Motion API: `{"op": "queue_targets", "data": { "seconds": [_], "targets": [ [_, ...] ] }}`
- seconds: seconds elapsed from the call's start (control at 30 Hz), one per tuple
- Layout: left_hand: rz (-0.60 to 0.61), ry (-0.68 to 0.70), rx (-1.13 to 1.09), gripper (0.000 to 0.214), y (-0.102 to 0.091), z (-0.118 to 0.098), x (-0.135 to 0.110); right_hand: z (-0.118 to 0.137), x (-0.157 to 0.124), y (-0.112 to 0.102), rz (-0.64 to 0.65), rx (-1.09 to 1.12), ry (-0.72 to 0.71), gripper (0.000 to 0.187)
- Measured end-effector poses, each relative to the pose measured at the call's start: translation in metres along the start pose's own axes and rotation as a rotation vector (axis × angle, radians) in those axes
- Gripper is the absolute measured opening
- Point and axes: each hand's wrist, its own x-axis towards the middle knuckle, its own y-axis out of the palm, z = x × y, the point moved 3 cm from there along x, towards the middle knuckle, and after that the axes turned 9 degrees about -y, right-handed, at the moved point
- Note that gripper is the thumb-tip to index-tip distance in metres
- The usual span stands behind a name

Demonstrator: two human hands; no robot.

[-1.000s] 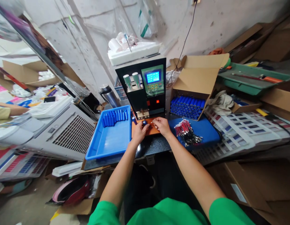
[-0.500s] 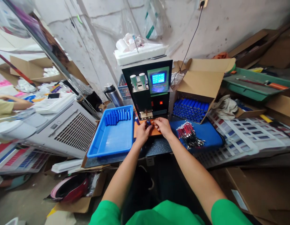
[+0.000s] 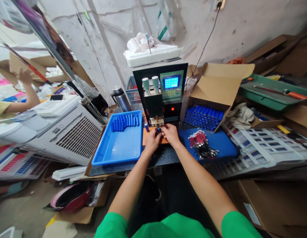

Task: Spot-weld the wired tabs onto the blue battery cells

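With the two hands as the centre of the dial, a small blue cell (image 3: 158, 130) stands upright at that centre, just in front of the metal contacts of a black machine (image 3: 177, 114) at 12 o'clock. The left hand (image 3: 152, 142) is closed on this cell, thumb and fingers around it. The fingertips of the right hand (image 3: 171, 134) are drawn together right beside the cell's top; whether anything is pinched between them, I cannot tell. Under the hands lies an orange board (image 3: 145, 140), and on it, towards 10 o'clock, a second upright cell (image 3: 147, 127) stands apart from the fingers.

At 9 o'clock sits a blue plastic tray (image 3: 118, 145). Its far end holds rows of cells (image 3: 125, 123) standing on end and close together, while its near part shows bare blue floor. At 2 o'clock an open cardboard box (image 3: 219, 79), flap raised, is packed with blue cells (image 3: 204, 116) lying in stacked layers, ends facing outward. Just past 3 o'clock, a bundle of red and black wire leads (image 3: 202, 144) lies loose on a blue pad (image 3: 225, 143). Farther out at 2 o'clock, a shallow green tray (image 3: 266, 94) holds an orange-handled tool (image 3: 297, 95). Well away at 10 o'clock, a carton (image 3: 39, 64) contains small white pieces (image 3: 54, 71), too blurred to name
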Motion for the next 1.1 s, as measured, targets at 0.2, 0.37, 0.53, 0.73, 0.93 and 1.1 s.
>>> {"op": "queue_targets", "data": {
  "seconds": [0.2,0.37,0.53,0.73,0.93,1.1],
  "targets": [
    [0.000,0.015,0.022,0.023,-0.0007,-0.0012,-0.0002,0.0027,0.0005,0.0015,-0.001,-0.071,-0.035,0.024],
    [0.000,0.031,0.057,0.023,-0.0003,-0.0016,-0.0001,0.0015,0.0009,0.0018,-0.003,-0.073,-0.043,0.025],
    [-0.004,0.041,0.062,0.019,0.0003,-0.0007,-0.0002,0.0003,0.0014,0.0021,0.009,-0.060,-0.011,0.026],
    [-0.006,0.032,0.054,0.024,-0.0005,0.0000,-0.0008,0.0007,0.0022,0.0017,0.026,-0.045,0.001,0.026],
    [-0.004,0.025,0.083,0.022,-0.0003,0.0003,-0.0011,0.0015,0.0021,0.0013,0.028,-0.046,0.007,0.026],
    [0.005,0.037,0.075,0.023,-0.0003,-0.0003,-0.0013,0.0022,0.0020,0.0020,0.023,-0.033,0.014,0.024]
  ]
}}
